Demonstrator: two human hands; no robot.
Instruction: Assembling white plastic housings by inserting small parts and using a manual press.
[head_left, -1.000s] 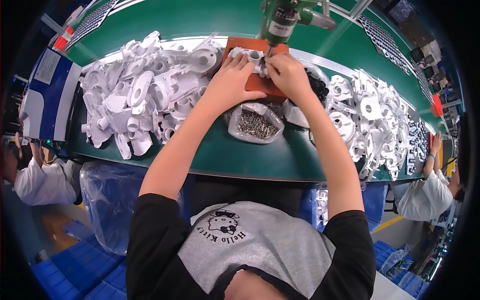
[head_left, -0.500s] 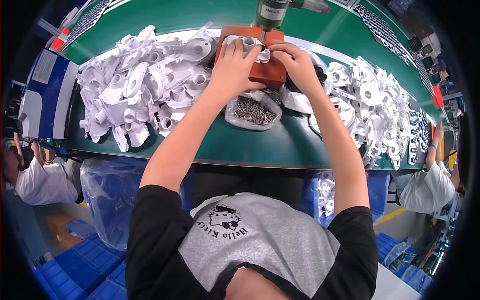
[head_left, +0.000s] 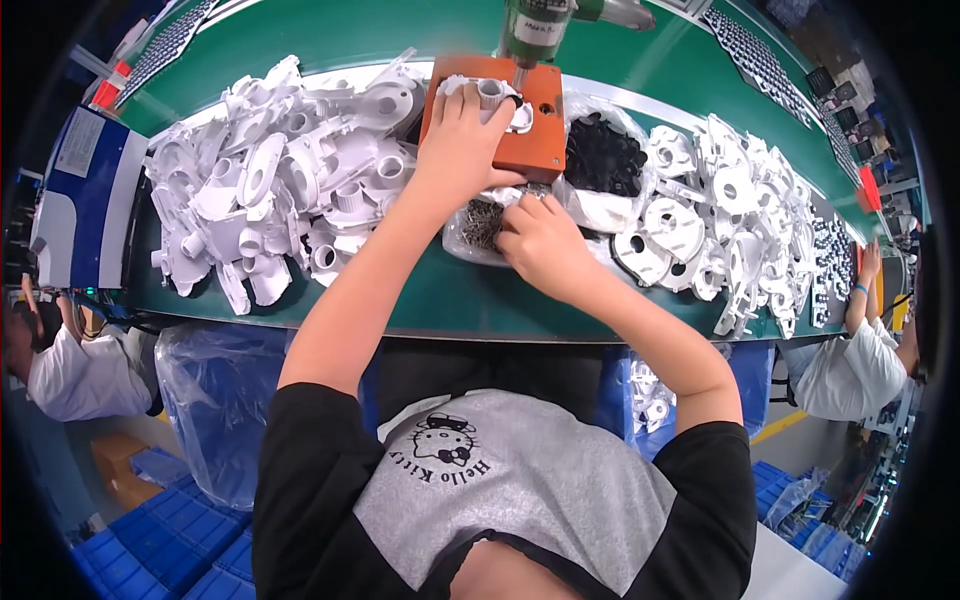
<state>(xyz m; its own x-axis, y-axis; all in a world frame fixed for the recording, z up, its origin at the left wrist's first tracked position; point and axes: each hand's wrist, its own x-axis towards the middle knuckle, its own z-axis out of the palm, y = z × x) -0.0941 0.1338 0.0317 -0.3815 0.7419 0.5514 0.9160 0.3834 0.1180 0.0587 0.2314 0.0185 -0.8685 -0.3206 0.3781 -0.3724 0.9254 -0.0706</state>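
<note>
My left hand [head_left: 462, 143] lies over a white plastic part [head_left: 490, 90] with a short round tube, its fingers gripping the part against an orange block [head_left: 530, 152]. A small black piece shows by the thumb and forefinger. Above the block hangs a green power screwdriver [head_left: 537, 30], its bit pointing down beside the white part. Nearer to me, my right hand [head_left: 550, 250] reaches over a clear plastic bag of metal screws [head_left: 483, 225]. Its fingers are bent together at the screws; whatever is between the fingertips is hidden.
Heaped white plastic parts lie on the left [head_left: 270, 180] and right [head_left: 735, 190] of the green table [head_left: 440, 305]. A bag of black pieces [head_left: 605, 155] sits right of the block. Plastic-lined blue bins [head_left: 215, 400] stand below the edge. Other people work at both sides.
My right hand has left the block and come down toward me to the bag of screws, uncovering the black pieces. My left hand stays on the white part.
</note>
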